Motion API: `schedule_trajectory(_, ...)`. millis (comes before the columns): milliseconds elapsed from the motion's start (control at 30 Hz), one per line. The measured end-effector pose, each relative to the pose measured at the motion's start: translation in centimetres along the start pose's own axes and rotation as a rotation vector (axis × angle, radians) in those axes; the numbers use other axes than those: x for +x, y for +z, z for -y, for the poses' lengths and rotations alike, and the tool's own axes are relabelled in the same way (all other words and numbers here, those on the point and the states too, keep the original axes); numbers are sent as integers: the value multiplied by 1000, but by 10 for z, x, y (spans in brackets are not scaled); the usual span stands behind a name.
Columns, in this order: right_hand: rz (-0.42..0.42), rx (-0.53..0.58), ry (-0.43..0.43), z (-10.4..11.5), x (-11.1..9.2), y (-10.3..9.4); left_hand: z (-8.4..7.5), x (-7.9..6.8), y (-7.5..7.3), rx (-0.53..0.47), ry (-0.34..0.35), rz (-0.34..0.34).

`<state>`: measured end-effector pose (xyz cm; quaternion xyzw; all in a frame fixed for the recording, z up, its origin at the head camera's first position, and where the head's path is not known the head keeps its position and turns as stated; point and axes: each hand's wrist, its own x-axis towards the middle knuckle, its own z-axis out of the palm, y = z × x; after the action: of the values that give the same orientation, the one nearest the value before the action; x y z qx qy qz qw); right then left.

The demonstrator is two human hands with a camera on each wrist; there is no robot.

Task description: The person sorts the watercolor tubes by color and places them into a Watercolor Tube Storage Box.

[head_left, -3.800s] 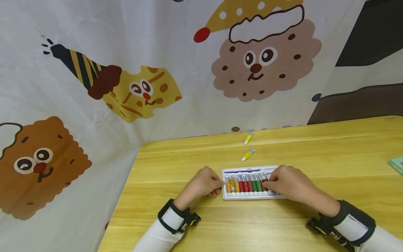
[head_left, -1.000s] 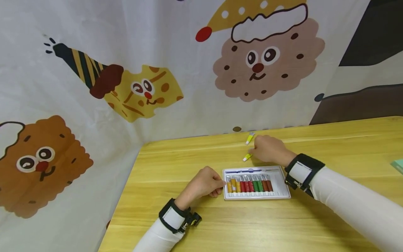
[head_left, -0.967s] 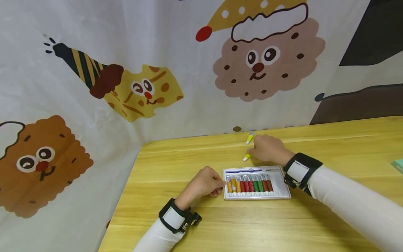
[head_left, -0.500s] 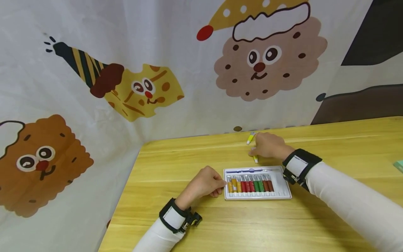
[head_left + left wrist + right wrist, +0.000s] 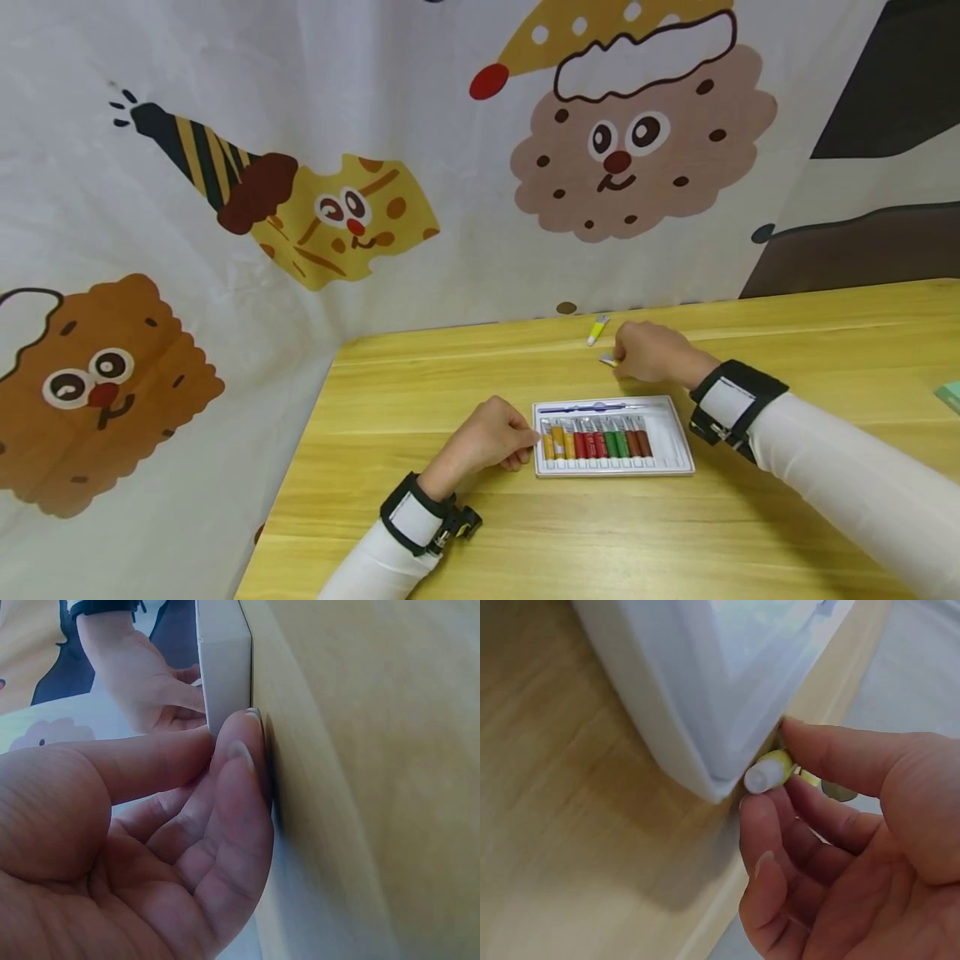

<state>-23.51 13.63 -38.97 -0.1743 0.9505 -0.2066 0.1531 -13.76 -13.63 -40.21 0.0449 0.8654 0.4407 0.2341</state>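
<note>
A white plastic paint tray (image 5: 671, 472) lies on the table, holding a row of paint tubes (image 5: 596, 440) in yellow, red, green and brown. Its right-hand slots are bare. My left hand (image 5: 491, 433) pinches the tray's left edge between thumb and fingers; in the left wrist view the white tray side (image 5: 227, 671) meets the fingertips. Behind the tray, my right hand (image 5: 656, 354) holds a yellow paint tube (image 5: 769, 771) by thumb and fingers, its white cap toward the right wrist camera. In the head view the fingers hide most of that tube.
Another yellow tube (image 5: 597, 330) lies farther back, near the curtain. A blue-handled paintbrush (image 5: 581, 408) sits along the tray's far side. The wooden table (image 5: 420, 375) ends at a patterned curtain (image 5: 465, 275). A green object (image 5: 950, 394) shows at the right edge.
My right hand went from the tray's right end to the nearer yellow tube, took it up and turned it, then shifted slightly right. My left hand has stayed at the tray's edge.
</note>
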Motion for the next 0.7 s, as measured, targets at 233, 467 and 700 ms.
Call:
schedule_trajectory(233, -2, 56, -14, -4, -7, -7, -1, 0, 0, -1, -4, -4)
schedule_trajectory(467, -109, 132, -43, -10, -24, -22, -4, 0, 1, -10, -21, -2)
schedule_trajectory(700, -157, 191, -68, -8, -48, -24, -3, -1, 0, -3, -32, -14)
